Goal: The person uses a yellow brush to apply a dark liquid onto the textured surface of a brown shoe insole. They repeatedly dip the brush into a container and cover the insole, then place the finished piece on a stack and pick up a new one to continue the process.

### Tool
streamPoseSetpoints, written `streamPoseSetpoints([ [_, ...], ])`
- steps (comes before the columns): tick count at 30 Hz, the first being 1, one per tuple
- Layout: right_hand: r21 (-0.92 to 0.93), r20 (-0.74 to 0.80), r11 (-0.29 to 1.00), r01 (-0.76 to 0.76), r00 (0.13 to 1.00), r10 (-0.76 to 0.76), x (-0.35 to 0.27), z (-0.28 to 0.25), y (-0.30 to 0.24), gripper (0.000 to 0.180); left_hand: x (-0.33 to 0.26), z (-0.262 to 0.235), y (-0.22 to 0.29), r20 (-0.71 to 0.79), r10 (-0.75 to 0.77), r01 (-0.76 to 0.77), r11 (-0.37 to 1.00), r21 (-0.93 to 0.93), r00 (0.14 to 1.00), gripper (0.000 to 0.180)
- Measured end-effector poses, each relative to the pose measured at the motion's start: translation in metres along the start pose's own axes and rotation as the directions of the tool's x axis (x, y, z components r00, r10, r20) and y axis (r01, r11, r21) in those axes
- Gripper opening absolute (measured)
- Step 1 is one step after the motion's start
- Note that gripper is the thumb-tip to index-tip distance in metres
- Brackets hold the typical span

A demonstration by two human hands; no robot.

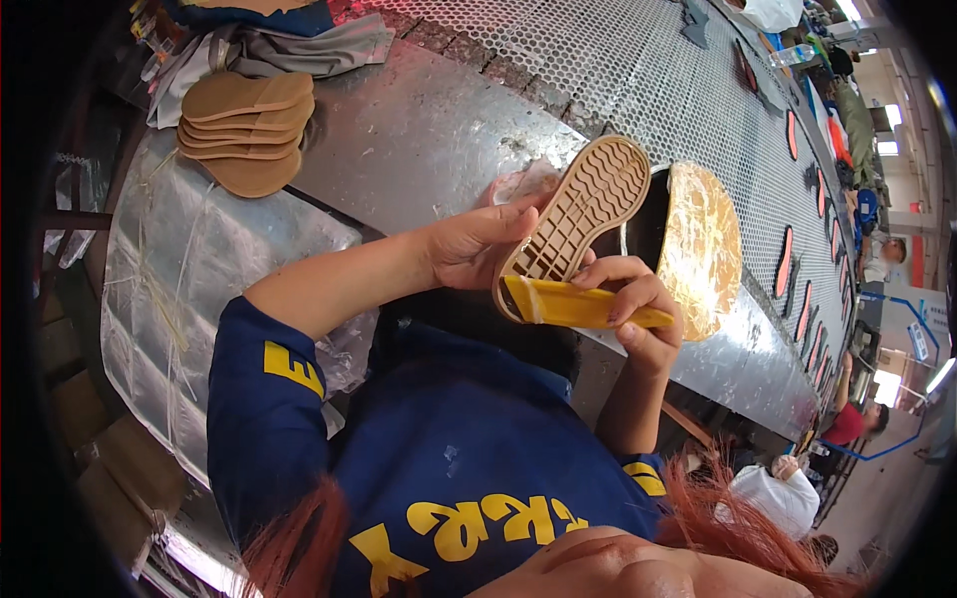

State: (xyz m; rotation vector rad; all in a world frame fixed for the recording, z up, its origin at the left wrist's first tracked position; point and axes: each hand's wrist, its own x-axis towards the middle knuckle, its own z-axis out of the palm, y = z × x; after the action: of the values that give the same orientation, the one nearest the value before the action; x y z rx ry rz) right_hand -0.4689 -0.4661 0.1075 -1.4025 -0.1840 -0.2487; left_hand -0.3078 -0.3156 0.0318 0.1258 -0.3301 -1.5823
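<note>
- In our left hand we grip a tan shoe sole by its side, tilted, with its wavy-and-gridded tread facing us, above the near edge of the metal worktop.
- Our right hand closes its fingers around a flat yellow hand tool, whose far end lies across the heel of the sole.
- Just beyond the sole we see a dark container, partly hidden; we cannot tell what it holds. A shiny gold, crinkled cover stands just beside it.
- At our left, a stack of tan soles rests on a clear plastic-wrapped bundle, whose contents we cannot make out.
- Low at our left we see cardboard boxes, their contents hidden.
- Past the worktop, red-and-black shoe pieces lie on a perforated metal belt, and a clear bottle lies near its far side.
</note>
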Motion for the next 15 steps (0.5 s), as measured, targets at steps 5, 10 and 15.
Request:
streamPoseSetpoints([
  [5, 0.093, 0.092, 0.995, -0.043, 0.995, 0.035, 0.007, -0.01, 0.003, 0.008, -0.003, 0.011, 0.001, -0.05, -0.041, 0.041, 0.999, 0.011, 0.998, 0.076],
  [10, 0.156, 0.195, 0.981, -0.112, 0.977, 0.08, 0.015, -0.019, 0.001, 0.007, -0.004, 0.005, 0.0, -0.029, -0.119, 0.12, 0.99, 0.067, 0.993, 0.084],
  [15, 0.208, 0.267, 0.968, -0.142, 0.96, 0.083, 0.02, -0.024, 0.002, 0.007, -0.002, 0.008, -0.001, 0.008, -0.137, 0.137, 0.991, 0.014, 0.991, 0.078],
])
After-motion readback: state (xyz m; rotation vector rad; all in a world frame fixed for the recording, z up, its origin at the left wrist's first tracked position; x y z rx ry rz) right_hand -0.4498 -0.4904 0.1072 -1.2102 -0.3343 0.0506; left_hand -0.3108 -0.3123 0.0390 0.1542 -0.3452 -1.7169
